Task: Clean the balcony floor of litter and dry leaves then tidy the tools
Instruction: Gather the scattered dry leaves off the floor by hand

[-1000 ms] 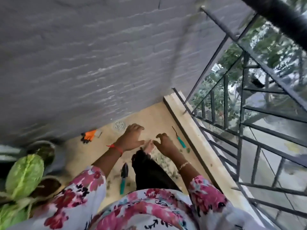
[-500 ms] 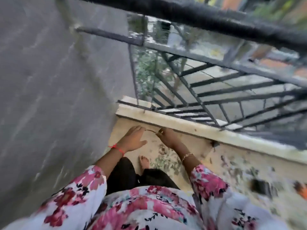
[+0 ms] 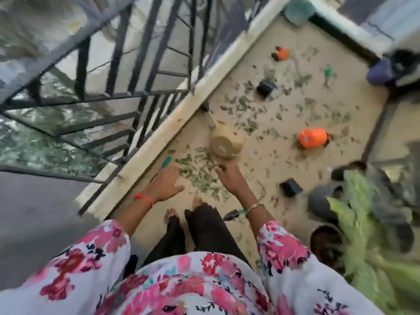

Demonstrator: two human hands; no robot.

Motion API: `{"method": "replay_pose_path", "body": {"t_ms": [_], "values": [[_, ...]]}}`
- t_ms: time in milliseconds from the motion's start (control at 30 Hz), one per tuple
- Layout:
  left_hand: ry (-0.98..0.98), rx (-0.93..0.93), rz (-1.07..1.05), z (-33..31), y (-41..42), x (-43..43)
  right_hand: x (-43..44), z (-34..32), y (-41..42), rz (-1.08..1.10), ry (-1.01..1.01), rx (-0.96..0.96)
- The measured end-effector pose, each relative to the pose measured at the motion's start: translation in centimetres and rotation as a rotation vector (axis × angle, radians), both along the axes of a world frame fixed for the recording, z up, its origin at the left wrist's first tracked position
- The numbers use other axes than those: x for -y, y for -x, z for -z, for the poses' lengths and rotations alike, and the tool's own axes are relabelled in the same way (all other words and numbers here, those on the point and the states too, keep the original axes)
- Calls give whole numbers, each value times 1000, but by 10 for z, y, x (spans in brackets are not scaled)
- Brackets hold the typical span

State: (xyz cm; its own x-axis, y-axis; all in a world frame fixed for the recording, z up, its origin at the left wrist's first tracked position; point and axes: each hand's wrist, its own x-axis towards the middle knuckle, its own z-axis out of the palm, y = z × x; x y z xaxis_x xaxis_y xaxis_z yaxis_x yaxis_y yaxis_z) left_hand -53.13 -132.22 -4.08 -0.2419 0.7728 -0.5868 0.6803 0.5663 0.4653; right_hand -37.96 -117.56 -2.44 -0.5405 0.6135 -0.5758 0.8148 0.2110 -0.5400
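L hand (image 3: 166, 185) is held spread, empty, low over beige balcony floor (image 3: 250, 64). R hand (image 3: 229, 176) is extended twd densest patch of dry grey-green leaves (image 3: 200, 173) between both hands; grip cannot be told (blur). Judged: hand-gathering prep. Teal-handled tool (image 3: 168, 160) lies by cream kerb (image 3: 159, 137), ungripped.

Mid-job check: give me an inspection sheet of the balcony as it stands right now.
Surface: beige floor strewn with dry leaves, thickest in front of the hands.
Job's things: green-handled tool by the ledge; second green tool farther off; trowel beside the right forearm.
Clutter: beige pot; orange item; smaller orange item; black pot; second black pot.
Grippers: left hand open, holding nothing; right hand above the leaves, fingers too blurred to judge.
Cables: nothing seen.
Surroundings: black railing on the ledge; potted plants at right.
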Motion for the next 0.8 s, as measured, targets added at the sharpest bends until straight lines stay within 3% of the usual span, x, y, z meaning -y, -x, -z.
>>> {"method": "replay_pose_path", "body": {"t_ms": [233,433,633,800], "values": [[-17,13,255,32,-33,-15,33,25,-72,401,-15,-68],[-9,32,365,76,-60,-29,58,81,-115,573,53,-70],[-15,58,310,150,-77,-39,67,162,-127,553,104,-108],[-63,38,249,254,-74,-47,60,273,-118,263,50,-84]]}}
